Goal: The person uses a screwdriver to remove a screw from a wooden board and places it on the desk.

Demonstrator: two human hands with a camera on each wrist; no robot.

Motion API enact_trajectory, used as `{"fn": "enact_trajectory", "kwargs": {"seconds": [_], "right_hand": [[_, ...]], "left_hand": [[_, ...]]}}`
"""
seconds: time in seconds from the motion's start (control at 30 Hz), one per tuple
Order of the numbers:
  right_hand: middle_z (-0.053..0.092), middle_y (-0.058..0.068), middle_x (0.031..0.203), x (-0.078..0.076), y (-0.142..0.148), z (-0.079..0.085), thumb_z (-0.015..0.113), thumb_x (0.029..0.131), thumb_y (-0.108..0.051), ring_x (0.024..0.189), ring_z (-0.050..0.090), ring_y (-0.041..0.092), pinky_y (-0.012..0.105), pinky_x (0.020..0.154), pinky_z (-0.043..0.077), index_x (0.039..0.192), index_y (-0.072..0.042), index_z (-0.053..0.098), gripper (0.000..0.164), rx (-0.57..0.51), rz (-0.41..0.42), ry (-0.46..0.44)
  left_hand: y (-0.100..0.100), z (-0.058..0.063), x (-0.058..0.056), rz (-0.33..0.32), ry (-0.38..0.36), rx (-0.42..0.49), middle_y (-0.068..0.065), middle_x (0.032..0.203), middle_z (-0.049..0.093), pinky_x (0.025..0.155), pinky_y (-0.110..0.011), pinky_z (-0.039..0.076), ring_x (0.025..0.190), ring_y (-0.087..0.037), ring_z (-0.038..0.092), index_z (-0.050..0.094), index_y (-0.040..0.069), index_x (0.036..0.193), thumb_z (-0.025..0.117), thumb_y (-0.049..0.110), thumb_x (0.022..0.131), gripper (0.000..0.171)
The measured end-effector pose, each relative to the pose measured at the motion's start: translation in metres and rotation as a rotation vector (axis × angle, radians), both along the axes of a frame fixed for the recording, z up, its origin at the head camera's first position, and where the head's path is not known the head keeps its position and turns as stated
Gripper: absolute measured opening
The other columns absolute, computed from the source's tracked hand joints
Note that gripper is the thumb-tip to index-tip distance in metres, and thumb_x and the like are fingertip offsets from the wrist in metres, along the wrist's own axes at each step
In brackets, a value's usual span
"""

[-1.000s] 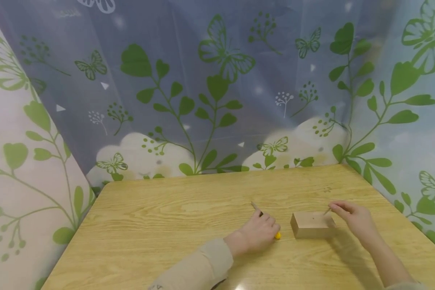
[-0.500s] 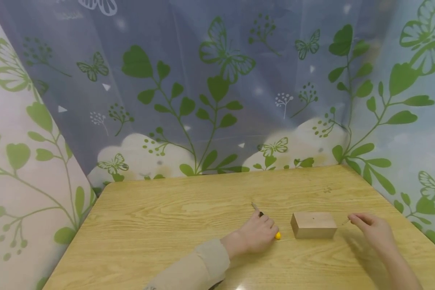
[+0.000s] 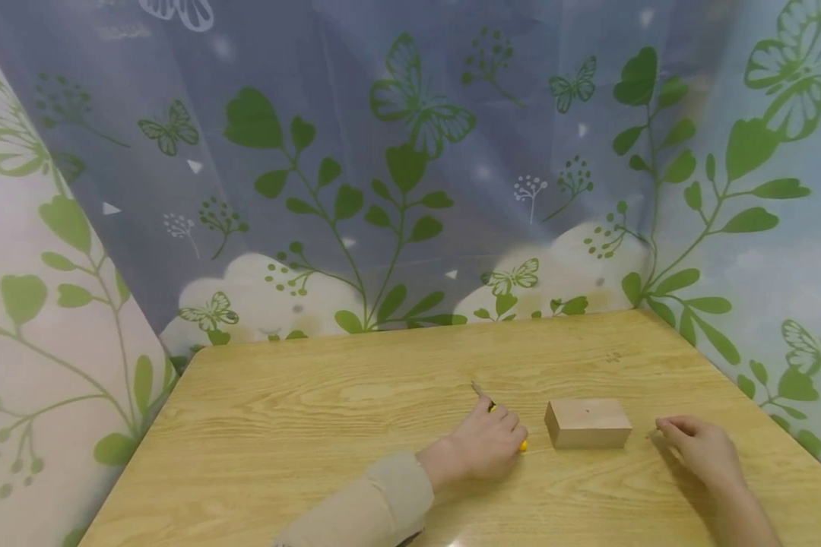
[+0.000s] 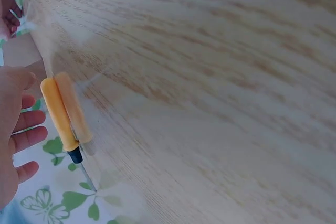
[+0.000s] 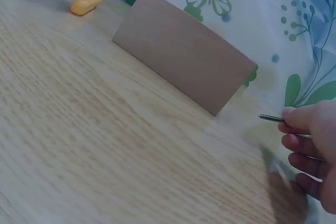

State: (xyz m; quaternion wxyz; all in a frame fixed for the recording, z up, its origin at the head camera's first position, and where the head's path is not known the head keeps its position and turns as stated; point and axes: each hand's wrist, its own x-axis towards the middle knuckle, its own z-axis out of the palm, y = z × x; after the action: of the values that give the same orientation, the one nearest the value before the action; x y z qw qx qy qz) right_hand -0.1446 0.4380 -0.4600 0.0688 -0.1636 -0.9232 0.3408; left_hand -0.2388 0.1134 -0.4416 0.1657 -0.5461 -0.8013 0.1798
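On the table lies a screwdriver (image 4: 59, 114) with a yellow handle, a black collar and a thin metal shaft. My left hand (image 3: 475, 448) is over it, hiding much of the handle in the head view. In the left wrist view its loosely bent fingers (image 4: 29, 139) are apart from the handle. A pale wooden block (image 3: 588, 429) with a small dark hole in its top sits to the right of the screwdriver. Beyond the block's right end, my right hand (image 3: 711, 452) pinches a small metal screw (image 5: 271, 118) between thumb and forefinger, its end pointing toward the block.
The wood-grain table (image 3: 328, 403) extends to the left and behind the hands. Curtains (image 3: 410, 228) printed with leaves and butterflies hang along its back and both sides.
My right hand has moved right and slightly down with the screw, from above the block's top to beside its right end. The left hand, the screwdriver and the block have barely changed.
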Motion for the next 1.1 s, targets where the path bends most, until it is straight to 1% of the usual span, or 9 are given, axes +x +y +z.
{"fn": "enact_trajectory", "kwargs": {"seconds": [0.13, 0.33, 0.47, 0.67, 0.8, 0.9, 0.97, 1.03, 1.1], "right_hand": [[0.051, 0.034, 0.117, -0.003, -0.003, -0.006, 0.041, 0.098, -0.038, 0.108, 0.043, 0.055, 0.059, 0.083, 0.037, 0.114, 0.011, 0.057, 0.053, 0.053, 0.02, 0.02], [0.055, 0.034, 0.112, -0.007, -0.007, -0.013, 0.044, 0.097, -0.033, 0.105, 0.045, 0.056, 0.061, 0.082, 0.036, 0.108, 0.01, 0.061, 0.047, 0.141, 0.055, 0.022], [0.055, 0.034, 0.112, -0.012, -0.009, -0.015, 0.044, 0.097, -0.034, 0.105, 0.045, 0.056, 0.061, 0.082, 0.036, 0.107, 0.009, 0.061, 0.047, 0.163, 0.058, 0.016], [0.057, 0.033, 0.109, -0.019, -0.012, -0.014, 0.047, 0.096, -0.032, 0.103, 0.046, 0.055, 0.059, 0.081, 0.037, 0.103, 0.008, 0.063, 0.044, 0.194, 0.062, 0.035], [0.058, 0.032, 0.107, -0.021, -0.012, -0.014, 0.049, 0.095, -0.032, 0.101, 0.048, 0.055, 0.058, 0.079, 0.038, 0.101, 0.008, 0.064, 0.042, 0.217, 0.063, 0.06], [0.058, 0.033, 0.107, -0.018, -0.01, -0.013, 0.049, 0.095, -0.032, 0.1, 0.048, 0.055, 0.058, 0.079, 0.038, 0.101, 0.008, 0.063, 0.043, 0.211, 0.059, 0.058], [0.056, 0.034, 0.109, -0.016, -0.008, -0.009, 0.047, 0.095, -0.033, 0.1, 0.047, 0.055, 0.058, 0.079, 0.038, 0.103, 0.009, 0.062, 0.045, 0.197, 0.054, 0.041], [0.055, 0.034, 0.11, -0.014, -0.007, -0.004, 0.046, 0.096, -0.034, 0.1, 0.047, 0.054, 0.056, 0.077, 0.039, 0.104, 0.009, 0.061, 0.046, 0.186, 0.04, 0.038], [0.055, 0.034, 0.11, -0.012, -0.007, 0.002, 0.045, 0.096, -0.035, 0.098, 0.049, 0.053, 0.055, 0.075, 0.04, 0.106, 0.009, 0.06, 0.047, 0.171, 0.024, 0.05]], "left_hand": [[-0.001, 0.0, 0.0, 0.01, -0.003, 0.003, 0.01, 0.1, 0.057, 0.085, -0.033, 0.035, 0.097, -0.008, 0.051, 0.058, 0.024, 0.111, 0.042, 0.039, 0.095, 0.027], [-0.003, 0.0, 0.0, 0.001, -0.006, 0.016, 0.01, 0.097, 0.057, 0.084, -0.031, 0.035, 0.09, -0.006, 0.049, 0.058, 0.025, 0.109, 0.043, 0.038, 0.095, 0.025], [-0.006, 0.001, -0.001, 0.001, 0.009, 0.018, 0.011, 0.094, 0.056, 0.082, -0.03, 0.035, 0.085, -0.006, 0.047, 0.059, 0.025, 0.107, 0.044, 0.038, 0.095, 0.023], [-0.01, 0.002, -0.003, 0.009, 0.021, 0.022, 0.011, 0.091, 0.055, 0.08, -0.03, 0.035, 0.081, -0.006, 0.046, 0.059, 0.025, 0.103, 0.044, 0.037, 0.095, 0.021], [-0.012, 0.002, -0.005, 0.033, -0.004, 0.025, 0.009, 0.094, 0.057, 0.085, -0.033, 0.037, 0.088, -0.007, 0.049, 0.06, 0.024, 0.105, 0.044, 0.035, 0.095, 0.022], [-0.013, 0.003, -0.004, 0.067, -0.054, 0.027, 0.007, 0.103, 0.058, 0.092, -0.036, 0.036, 0.099, -0.01, 0.051, 0.059, 0.023, 0.112, 0.045, 0.037, 0.095, 0.026], [-0.015, 0.005, -0.004, 0.096, -0.09, 0.039, 0.006, 0.11, 0.057, 0.095, -0.038, 0.035, 0.105, -0.011, 0.051, 0.058, 0.022, 0.117, 0.046, 0.039, 0.095, 0.03], [-0.019, 0.007, -0.005, 0.114, -0.102, 0.059, 0.006, 0.114, 0.056, 0.096, -0.038, 0.034, 0.109, -0.011, 0.049, 0.057, 0.022, 0.119, 0.047, 0.041, 0.094, 0.032], [-0.023, 0.01, -0.006, 0.121, -0.115, 0.105, 0.006, 0.112, 0.057, 0.094, -0.037, 0.034, 0.108, -0.012, 0.05, 0.058, 0.021, 0.117, 0.049, 0.04, 0.094, 0.032]]}}
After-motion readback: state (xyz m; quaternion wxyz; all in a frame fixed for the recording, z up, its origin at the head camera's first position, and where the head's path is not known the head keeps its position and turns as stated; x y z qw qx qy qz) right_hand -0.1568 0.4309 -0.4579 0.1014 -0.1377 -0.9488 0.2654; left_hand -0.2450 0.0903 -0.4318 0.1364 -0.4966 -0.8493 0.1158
